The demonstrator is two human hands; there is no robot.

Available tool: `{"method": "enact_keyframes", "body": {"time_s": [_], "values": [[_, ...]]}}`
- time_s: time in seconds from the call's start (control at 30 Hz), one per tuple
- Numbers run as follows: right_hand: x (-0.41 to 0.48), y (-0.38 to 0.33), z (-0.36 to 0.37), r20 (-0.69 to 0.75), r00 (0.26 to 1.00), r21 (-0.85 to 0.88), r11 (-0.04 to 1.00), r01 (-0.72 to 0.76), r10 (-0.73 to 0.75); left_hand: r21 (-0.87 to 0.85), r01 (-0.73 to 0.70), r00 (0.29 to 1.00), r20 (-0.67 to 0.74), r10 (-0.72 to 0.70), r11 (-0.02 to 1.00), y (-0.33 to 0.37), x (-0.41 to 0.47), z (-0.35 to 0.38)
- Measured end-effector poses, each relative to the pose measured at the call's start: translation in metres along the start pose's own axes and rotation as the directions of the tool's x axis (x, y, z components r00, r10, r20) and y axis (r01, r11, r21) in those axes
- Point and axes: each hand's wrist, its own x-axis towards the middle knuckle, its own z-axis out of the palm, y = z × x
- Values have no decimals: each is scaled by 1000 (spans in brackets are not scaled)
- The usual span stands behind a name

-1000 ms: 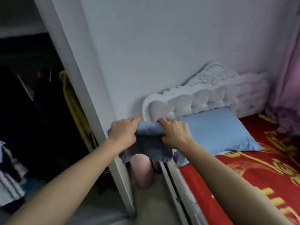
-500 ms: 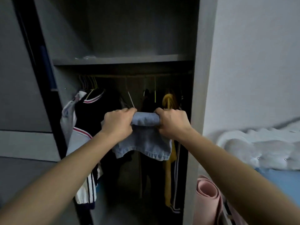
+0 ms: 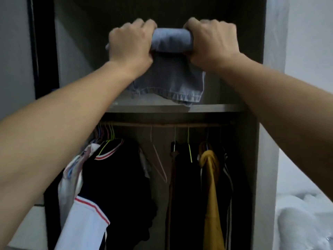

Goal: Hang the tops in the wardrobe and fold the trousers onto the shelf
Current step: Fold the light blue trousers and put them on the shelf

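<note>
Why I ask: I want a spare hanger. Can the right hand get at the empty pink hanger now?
Probably not yet: the right hand and left hand grip the folded blue denim trousers above the grey shelf. The empty pink wire hanger hangs unobstructed below, so a freed hand could likely reach it.

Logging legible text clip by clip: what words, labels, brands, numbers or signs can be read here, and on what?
None: no text can be read in this view.
The folded jeans, gripped by the left hand and the right hand, show no tag or brand.
The black top and the yellow garment show no print, only stripes on the black top's collar.
The shelf edge carries no sticker or mark.
</note>
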Motion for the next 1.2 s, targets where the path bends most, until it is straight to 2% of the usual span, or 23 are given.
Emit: {"method": "enact_keyframes", "body": {"time_s": [0.13, 0.23, 0.43, 0.57, 0.63, 0.67, 0.7, 0.73, 0.77, 0.8, 0.83, 0.93, 1.03, 1.13, 1.2], "values": [[11, 18, 36, -44, 999, -105, 994, -10, 5, -20, -17, 999, -33, 16, 1000, 15, 21, 47], [19, 33, 73, -43, 999, -185, 983, -18, 10, -102, -25, 999, 22, 28, 994, 26, 35, 95], [44, 68, 167, 11, 1000, -263, 965, -10, 14, -53, -23, 1000, 3, 24, 998, 48, 66, 209], [50, 94, 217, -116, 993, -317, 949, -8, -31, -5, -2, 993, -115, 2, 1000, 62, 79, 262], [43, 99, 232, -8, 1000, -317, 949, 5, -8, -70, -65, 998, -8, 65, 995, 66, 71, 276], [36, 98, 237, 120, 992, -289, 957, 13, 23, -131, -118, 985, 114, 133, 984, 66, 65, 280], [29, 94, 239, 290, 955, -226, 974, 6, 61, -212, -169, 940, 259, 222, 963, 63, 59, 285], [21, 88, 240, 480, 871, -144, 989, -34, 100, -310, -184, 859, 412, 306, 933, 59, 54, 289], [13, 82, 242, 645, 753, -88, 992, -91, 126, -401, -137, 744, 561, 362, 906, 54, 49, 293], [5, 76, 244, 732, 667, -68, 989, -134, 141, -474, -70, 646, 649, 402, 878, 50, 43, 298], [-2, 71, 247, 743, 649, -80, 984, -157, 164, -525, -30, 619, 658, 428, 851, 46, 37, 304], [-15, 64, 253, 668, 709, -135, 973, -185, 227, -604, -38, 724, 533, 438, 796, 43, 23, 319], [-15, 61, 249, 685, 686, -150, 969, -197, 246, -607, -133, 740, 464, 486, 783, 43, 20, 323], [-5, 58, 238, 734, 632, -190, 968, -164, 251, -616, -162, 732, 449, 513, 771, 39, 20, 324], [9, 58, 225, 790, 549, -195, 961, -196, 272, -602, -179, 724, 454, 519, 778, 39, 23, 323]]}}
